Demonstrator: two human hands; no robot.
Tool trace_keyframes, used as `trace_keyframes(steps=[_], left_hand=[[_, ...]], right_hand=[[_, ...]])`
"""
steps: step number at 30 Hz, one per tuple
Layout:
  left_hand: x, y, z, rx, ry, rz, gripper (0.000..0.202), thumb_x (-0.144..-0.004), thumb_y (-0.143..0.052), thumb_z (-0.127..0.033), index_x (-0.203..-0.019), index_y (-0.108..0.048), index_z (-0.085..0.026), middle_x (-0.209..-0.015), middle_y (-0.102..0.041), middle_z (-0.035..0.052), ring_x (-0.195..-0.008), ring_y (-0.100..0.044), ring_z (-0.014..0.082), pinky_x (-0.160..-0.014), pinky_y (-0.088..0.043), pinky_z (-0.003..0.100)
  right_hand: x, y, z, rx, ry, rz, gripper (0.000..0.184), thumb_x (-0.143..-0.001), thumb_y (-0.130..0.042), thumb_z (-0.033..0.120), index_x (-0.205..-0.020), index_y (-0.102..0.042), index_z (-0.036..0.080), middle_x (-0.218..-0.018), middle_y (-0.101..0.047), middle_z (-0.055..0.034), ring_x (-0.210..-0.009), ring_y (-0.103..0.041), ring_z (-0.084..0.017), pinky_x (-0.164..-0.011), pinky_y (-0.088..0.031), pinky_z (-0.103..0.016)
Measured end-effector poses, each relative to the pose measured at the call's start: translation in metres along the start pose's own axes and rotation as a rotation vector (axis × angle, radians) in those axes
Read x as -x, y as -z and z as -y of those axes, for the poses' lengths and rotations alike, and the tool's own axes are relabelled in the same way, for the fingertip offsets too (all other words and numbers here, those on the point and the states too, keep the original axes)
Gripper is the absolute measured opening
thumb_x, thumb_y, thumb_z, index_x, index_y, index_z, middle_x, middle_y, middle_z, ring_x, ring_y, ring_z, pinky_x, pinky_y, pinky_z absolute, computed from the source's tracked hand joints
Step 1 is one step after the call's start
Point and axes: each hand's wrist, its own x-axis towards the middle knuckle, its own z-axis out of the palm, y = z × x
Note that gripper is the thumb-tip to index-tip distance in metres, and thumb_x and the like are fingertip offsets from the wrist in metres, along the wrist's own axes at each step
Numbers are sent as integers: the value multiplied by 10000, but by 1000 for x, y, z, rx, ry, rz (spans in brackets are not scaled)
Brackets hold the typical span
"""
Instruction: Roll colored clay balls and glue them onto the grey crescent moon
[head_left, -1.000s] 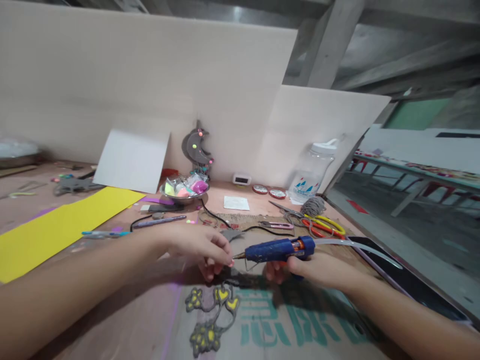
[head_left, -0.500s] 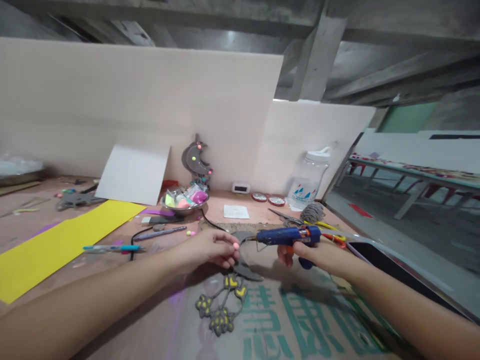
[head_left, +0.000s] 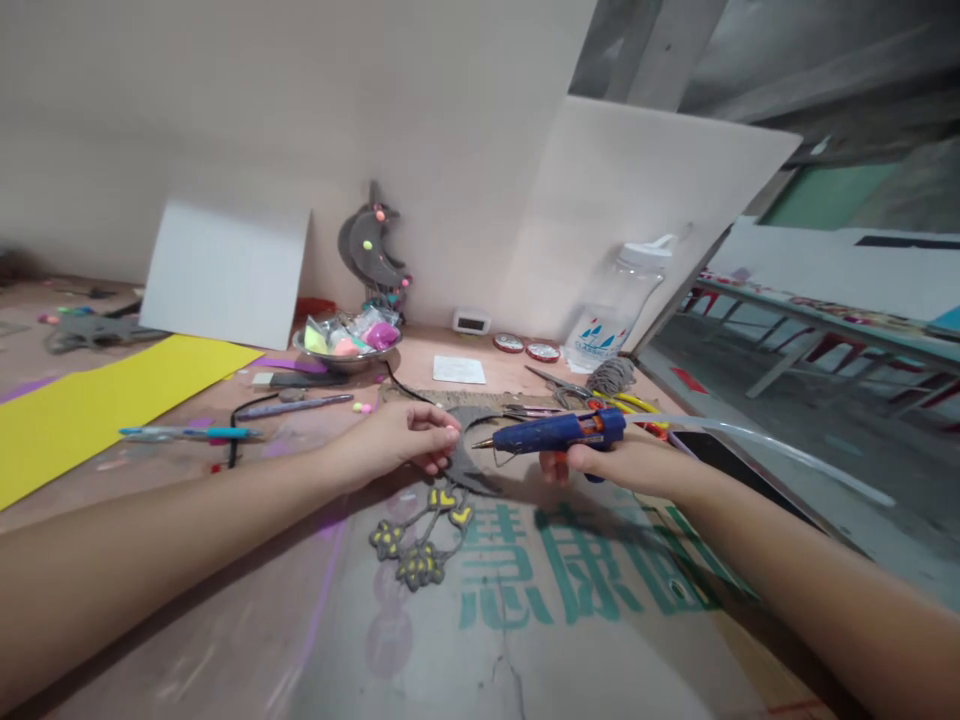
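Observation:
My left hand (head_left: 415,440) pinches a small pink ball (head_left: 452,429), mostly covered by the fingertips, over a grey crescent moon (head_left: 469,465). Grey and yellow paw and heart charms (head_left: 416,565) hang from the moon's lower end on cords and lie flat. In my right hand (head_left: 611,462) is a blue hot glue gun (head_left: 559,433), its metal nozzle pointing left at the moon, a short way from the left fingertips. A long clear glue stick (head_left: 780,440) sticks out of its back end.
At the back stand a metal bowl of coloured clay packets (head_left: 346,352), a finished-looking moon ornament (head_left: 373,245) and a clear bottle (head_left: 611,310). Scissors (head_left: 559,388) and grey yarn (head_left: 611,375) lie behind the glue gun. Yellow sheet (head_left: 127,400) and pens (head_left: 191,433) are left.
My view has tilted down and turned slightly. The glue gun's nozzle has drawn back from the pink ball and dipped a little; the left hand still pinches the ball.

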Motion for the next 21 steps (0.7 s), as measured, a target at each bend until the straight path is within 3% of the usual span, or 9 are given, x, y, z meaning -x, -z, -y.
trace_keyframes(steps=[7,13,21], left_hand=[[4,-1,9,-176,-113,-24,270,-819,-616,-415,-878,-582,-154,-703,-614,-10,-519,-524,64,-459,-411,162],[9,-4,7,-403,-270,-120,230,-793,-647,-367,-901,-642,-164,-821,-666,1,-735,-602,118,-637,-467,197],[12,-7,6,-511,-273,-85,294,-819,-594,-411,-972,-679,-175,-858,-695,10,-760,-616,147,-660,-473,224]], right_hand=[[-1,2,-13,-13,-81,110,455,-792,-553,612,-845,-715,191,-860,-714,-41,-840,-653,-217,-762,-507,-315],[-5,2,-16,70,-85,91,413,-809,-535,565,-650,-647,201,-642,-642,-10,-636,-596,-172,-622,-466,-285],[-3,4,-19,216,-152,85,468,-807,-497,578,-543,-552,196,-558,-561,3,-537,-516,-142,-544,-400,-271]])
